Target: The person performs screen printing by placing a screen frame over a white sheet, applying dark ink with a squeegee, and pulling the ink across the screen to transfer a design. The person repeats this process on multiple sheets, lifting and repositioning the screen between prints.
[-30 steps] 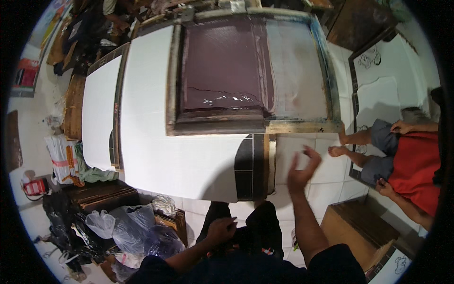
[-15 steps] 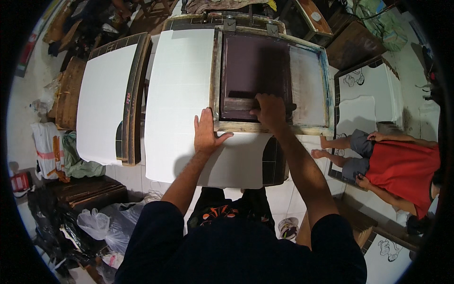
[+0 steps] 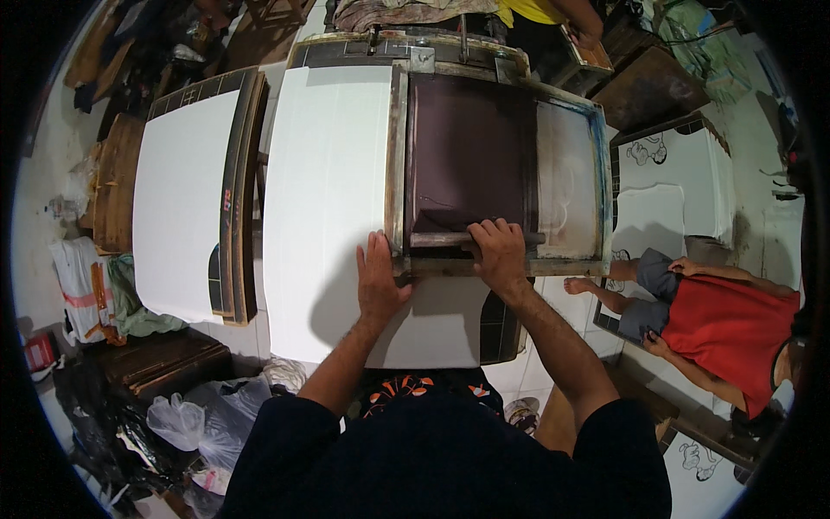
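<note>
A wooden-framed screen (image 3: 399, 156) with dark purple ink (image 3: 471, 143) rests over a white sheet (image 3: 320, 156) on a dark board (image 3: 497, 337). A pale, translucent strip (image 3: 566, 173) runs along the screen's right side. My left hand (image 3: 378, 281) is open, fingers stretched, resting on the sheet and against the frame's lower left corner. My right hand (image 3: 499, 258) grips a squeegee (image 3: 437, 240), which lies crosswise at the near end of the inked area.
Another white-topped board (image 3: 181, 199) stands left, with bags (image 3: 207, 415) below. At right, a person in red (image 3: 722, 329) sits on a platform holding printed sheets (image 3: 657, 212). Someone in yellow (image 3: 527, 12) is at the back. Wooden boxes (image 3: 648, 82) stand back right.
Since a second ago both my hands have come up to the screen, and my right took hold of the squeegee. The view has shifted, bringing someone in yellow into sight.
</note>
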A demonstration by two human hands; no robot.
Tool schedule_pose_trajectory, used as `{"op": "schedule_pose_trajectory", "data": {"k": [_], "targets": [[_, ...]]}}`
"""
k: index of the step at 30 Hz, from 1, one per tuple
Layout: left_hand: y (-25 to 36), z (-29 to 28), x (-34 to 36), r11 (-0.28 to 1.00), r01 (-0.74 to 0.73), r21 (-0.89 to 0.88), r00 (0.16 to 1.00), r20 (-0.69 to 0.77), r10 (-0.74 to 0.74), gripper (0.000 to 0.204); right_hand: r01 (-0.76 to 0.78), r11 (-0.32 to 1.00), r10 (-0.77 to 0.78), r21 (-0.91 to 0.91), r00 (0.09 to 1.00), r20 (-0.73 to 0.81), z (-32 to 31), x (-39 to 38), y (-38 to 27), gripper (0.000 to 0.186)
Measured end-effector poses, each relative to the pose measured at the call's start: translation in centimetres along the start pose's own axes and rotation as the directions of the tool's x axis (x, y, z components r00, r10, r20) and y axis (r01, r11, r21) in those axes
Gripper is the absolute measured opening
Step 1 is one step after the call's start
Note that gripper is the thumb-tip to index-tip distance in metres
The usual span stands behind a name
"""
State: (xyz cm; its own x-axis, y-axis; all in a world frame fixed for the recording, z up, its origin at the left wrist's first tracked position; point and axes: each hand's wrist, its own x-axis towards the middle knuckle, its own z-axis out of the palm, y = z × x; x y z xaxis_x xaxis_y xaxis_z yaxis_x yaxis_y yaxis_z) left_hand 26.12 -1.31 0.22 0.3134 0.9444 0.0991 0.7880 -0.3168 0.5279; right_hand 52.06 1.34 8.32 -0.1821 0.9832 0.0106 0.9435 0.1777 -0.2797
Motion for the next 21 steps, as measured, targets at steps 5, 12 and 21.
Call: {"op": "schedule_pose_trajectory", "data": {"k": [5,12,21], "targets": [[0.0,-0.2,0.1,0.999,0.038,-0.005,0.998,0.053,-0.037,0.122,0.092,0.995,-0.099,-0.043,0.973,-0.208,0.7,9.3,4.6,0.033],[0.0,0.1,0.1,0.999,0.036,0.005,0.999,0.014,-0.036,0.119,0.143,0.983,-0.179,-0.114,0.876,-0.447,0.4,26.7,11.7,0.034],[0.1,0.3,0.0,0.999,0.048,0.018,0.999,0.005,-0.048,0.118,-0.002,0.999,-0.01,-0.054,0.974,-0.227,0.0,18.1,7.8,0.027]]}}
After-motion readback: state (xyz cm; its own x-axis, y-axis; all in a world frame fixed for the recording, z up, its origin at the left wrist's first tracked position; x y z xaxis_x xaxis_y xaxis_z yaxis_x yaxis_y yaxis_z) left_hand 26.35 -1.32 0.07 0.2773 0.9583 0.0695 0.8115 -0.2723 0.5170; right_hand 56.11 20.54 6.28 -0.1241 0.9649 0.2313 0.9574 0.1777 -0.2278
